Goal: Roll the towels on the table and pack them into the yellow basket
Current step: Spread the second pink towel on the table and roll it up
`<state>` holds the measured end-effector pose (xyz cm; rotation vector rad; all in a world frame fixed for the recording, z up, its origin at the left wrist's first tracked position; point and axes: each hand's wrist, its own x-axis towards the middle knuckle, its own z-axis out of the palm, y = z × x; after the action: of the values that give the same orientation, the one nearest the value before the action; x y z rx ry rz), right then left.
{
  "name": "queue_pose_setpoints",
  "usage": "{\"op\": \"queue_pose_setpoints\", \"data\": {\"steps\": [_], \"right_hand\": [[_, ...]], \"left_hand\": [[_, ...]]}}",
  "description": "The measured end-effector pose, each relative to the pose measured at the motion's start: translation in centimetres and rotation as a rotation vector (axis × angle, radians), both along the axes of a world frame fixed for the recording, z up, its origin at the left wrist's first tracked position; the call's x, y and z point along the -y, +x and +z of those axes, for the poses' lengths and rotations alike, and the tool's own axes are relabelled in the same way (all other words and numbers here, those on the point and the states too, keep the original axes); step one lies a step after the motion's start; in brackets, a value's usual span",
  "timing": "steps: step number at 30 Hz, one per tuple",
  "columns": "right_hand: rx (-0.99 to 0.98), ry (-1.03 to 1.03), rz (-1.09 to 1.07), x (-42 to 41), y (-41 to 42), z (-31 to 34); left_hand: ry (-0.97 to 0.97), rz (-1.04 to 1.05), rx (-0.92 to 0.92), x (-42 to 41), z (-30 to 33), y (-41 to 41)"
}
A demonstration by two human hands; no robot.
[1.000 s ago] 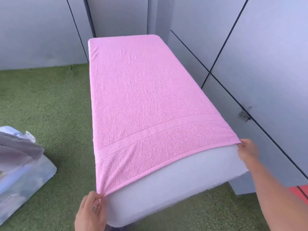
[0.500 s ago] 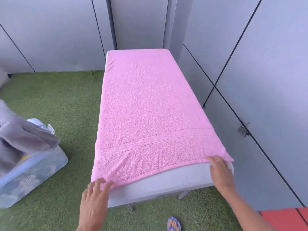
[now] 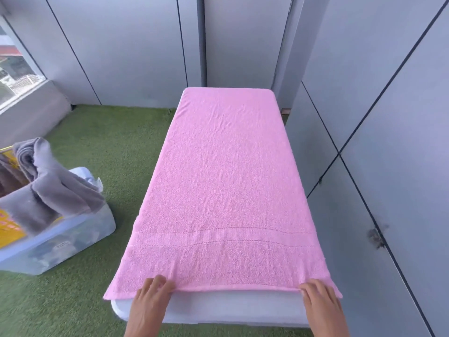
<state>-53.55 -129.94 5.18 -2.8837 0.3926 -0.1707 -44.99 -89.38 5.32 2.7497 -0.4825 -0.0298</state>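
Pink towel (image 3: 223, 190), white table (image 3: 233, 310), grey towel (image 3: 48, 190), green turf (image 3: 109, 152).

Pink towel (image 3: 223, 190) hides nearly all of the white table (image 3: 233, 310) top; only the near edge shows, legs out of sight. Both forearms cut off at bottom edge. Clear bin (image 3: 60, 242) and grey towel (image 3: 48, 190) cropped at left; bin contents too blurred to ID.
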Motion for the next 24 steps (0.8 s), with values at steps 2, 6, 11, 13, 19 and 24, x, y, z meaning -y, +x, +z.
{"op": "queue_pose_setpoints", "data": {"steps": [2,6,11,13,19,24], "right_hand": [[0.008,-0.003,0.049,0.8,-0.4,-0.1],[0.014,0.025,0.016,1.5,-0.6,-0.4],[0.039,0.010,-0.030,2.8,-1.6,-0.7],[0.087,0.017,0.000,2.4,-1.6,-0.2],[-0.092,0.058,-0.061,2.9,-1.6,-0.1],[-0.170,0.056,-0.118,1.4,-1.3,1.0]], "left_hand": [[0.017,-0.021,-0.040,-0.6,0.2,-0.3],[0.024,0.030,-0.065,-1.7,0.2,-0.2],[-0.046,0.059,-0.050,-5.8,0.5,-0.6],[-0.103,-0.020,-0.012,-7.1,1.1,-0.6],[-0.058,-0.078,-0.073,-9.9,0.7,2.4],[-0.065,-0.122,-0.064,-11.8,-0.7,3.3]]}}
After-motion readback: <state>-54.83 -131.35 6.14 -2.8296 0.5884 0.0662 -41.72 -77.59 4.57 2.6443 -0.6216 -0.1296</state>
